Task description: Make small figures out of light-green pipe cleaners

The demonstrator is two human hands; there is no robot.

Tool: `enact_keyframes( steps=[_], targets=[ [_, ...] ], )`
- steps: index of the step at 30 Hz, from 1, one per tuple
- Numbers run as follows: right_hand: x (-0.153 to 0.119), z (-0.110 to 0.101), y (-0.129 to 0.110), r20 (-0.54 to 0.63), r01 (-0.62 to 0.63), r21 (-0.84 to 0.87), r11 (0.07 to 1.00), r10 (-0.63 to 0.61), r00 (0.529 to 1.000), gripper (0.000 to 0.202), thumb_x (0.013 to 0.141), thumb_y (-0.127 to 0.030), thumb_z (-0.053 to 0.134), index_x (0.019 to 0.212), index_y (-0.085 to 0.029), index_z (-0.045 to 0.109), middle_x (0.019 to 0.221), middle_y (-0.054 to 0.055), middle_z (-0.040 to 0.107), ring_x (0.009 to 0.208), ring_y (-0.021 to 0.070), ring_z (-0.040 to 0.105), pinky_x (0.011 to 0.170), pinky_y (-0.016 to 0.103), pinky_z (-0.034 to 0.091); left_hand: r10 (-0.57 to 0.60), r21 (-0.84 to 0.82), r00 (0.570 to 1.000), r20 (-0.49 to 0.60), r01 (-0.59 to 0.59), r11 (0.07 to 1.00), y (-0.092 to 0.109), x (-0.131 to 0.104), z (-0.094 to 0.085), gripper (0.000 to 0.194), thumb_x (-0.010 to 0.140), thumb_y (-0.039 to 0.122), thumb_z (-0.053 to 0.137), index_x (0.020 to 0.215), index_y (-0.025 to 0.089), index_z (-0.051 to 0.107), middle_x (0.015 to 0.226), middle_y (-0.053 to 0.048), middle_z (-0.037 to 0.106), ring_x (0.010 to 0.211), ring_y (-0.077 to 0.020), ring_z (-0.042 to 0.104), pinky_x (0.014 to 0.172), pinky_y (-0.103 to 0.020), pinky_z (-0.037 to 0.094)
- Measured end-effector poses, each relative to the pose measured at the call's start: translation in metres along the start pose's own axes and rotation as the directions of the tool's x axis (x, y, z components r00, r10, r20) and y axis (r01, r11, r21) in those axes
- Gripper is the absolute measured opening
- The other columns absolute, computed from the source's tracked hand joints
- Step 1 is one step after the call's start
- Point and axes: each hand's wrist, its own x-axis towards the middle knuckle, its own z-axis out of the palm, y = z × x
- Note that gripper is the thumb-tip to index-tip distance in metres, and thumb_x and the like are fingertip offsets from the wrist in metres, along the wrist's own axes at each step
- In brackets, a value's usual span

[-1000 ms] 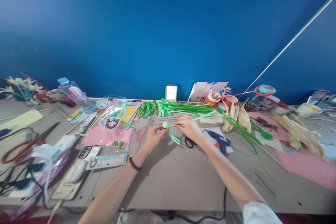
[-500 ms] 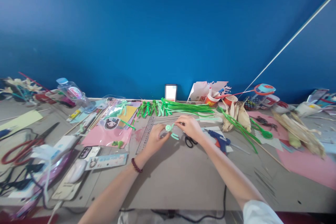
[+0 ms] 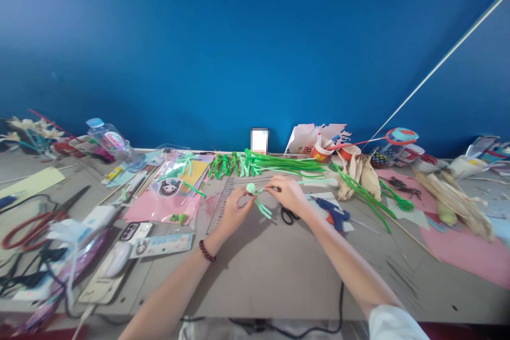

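Two bare hands work together on one fuzzy pale green figure (image 3: 251, 188), which is up over the middle of the grey table (image 3: 271, 271). The left hand (image 3: 236, 210) pinches it just under its round, curly head, with the thumb on one side and the fingers curled on the other. The right hand (image 3: 287, 192) pinches a thin green bit that sticks out from its side, fingertips pressed together. Two soft legs dangle below, pointing down and a little to the right. A dark red bead bracelet (image 3: 207, 251) is on the left wrist. Just behind the hands, small green figures (image 3: 227, 164) sit in a row, next to a big bunch of fuzzy green sticks (image 3: 290, 163). A see-through ruler (image 3: 222, 204) lies beside the left hand. Black scissors (image 3: 288, 217) peek out under the right wrist, and a blue glue gun (image 3: 335, 212) lies to the right of that arm. Farther left, a white mouse (image 3: 117, 259) is near pink paper (image 3: 143, 204).
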Motion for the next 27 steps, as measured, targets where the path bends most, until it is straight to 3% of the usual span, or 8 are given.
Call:
enact_keyframes(
  steps=[5,11,15,21,27],
  targets=[
    [-0.001,0.002,-0.001,0.005,-0.009,-0.033,0.999,0.009,1.000,0.011,0.081,-0.019,0.063,0.077,-0.021,0.072,0.075,0.002,0.066,0.064,0.0134,0.057,0.061,0.024,0.041,-0.272,-0.324,0.962,-0.003,0.256,0.911,-0.008,0.002,0.002,0.022,0.067,0.035,0.072,0.079,0.017,0.067,0.079,-0.004,0.064,0.072,-0.0155,0.056,0.061,-0.025,0.044],
    [-0.001,0.004,-0.002,0.015,-0.014,-0.018,1.000,0.014,1.000,0.011,0.082,-0.019,0.062,0.078,-0.022,0.072,0.077,0.002,0.067,0.065,0.0134,0.058,0.061,0.024,0.041,-0.336,-0.390,0.942,0.010,0.313,0.866,-0.009,0.002,0.003,0.026,0.061,0.036,0.077,0.076,0.016,0.068,0.074,-0.002,0.063,0.067,-0.0136,0.055,0.060,-0.024,0.044],
    [-0.002,0.004,-0.002,0.018,-0.014,-0.007,1.000,0.014,1.000,0.012,0.083,-0.021,0.061,0.078,-0.022,0.072,0.078,0.002,0.068,0.068,0.0140,0.060,0.062,0.024,0.042,-0.322,-0.327,0.947,-0.025,0.296,0.897,-0.009,0.002,0.002,0.026,0.065,0.038,0.074,0.080,0.017,0.069,0.077,-0.003,0.065,0.069,-0.0152,0.056,0.063,-0.026,0.044],
    [-0.002,0.003,-0.002,0.024,-0.012,0.003,1.000,0.012,1.000,0.013,0.083,-0.022,0.060,0.079,-0.022,0.072,0.078,0.002,0.068,0.068,0.0143,0.060,0.061,0.024,0.041,-0.125,-0.143,0.992,-0.012,0.122,0.982,-0.004,0.003,-0.002,0.020,0.077,0.038,0.063,0.080,0.019,0.069,0.081,-0.005,0.065,0.079,-0.0181,0.057,0.074,-0.029,0.044],
    [-0.002,0.004,-0.001,0.025,-0.008,0.004,1.000,0.008,1.000,0.011,0.083,-0.021,0.061,0.079,-0.022,0.072,0.078,0.002,0.068,0.069,0.0139,0.060,0.061,0.023,0.041,-0.114,-0.125,0.993,-0.043,0.108,0.986,0.002,0.002,-0.001,0.022,0.077,0.041,0.062,0.077,0.019,0.068,0.080,-0.005,0.065,0.077,-0.0187,0.056,0.074,-0.029,0.043]
  ],
)
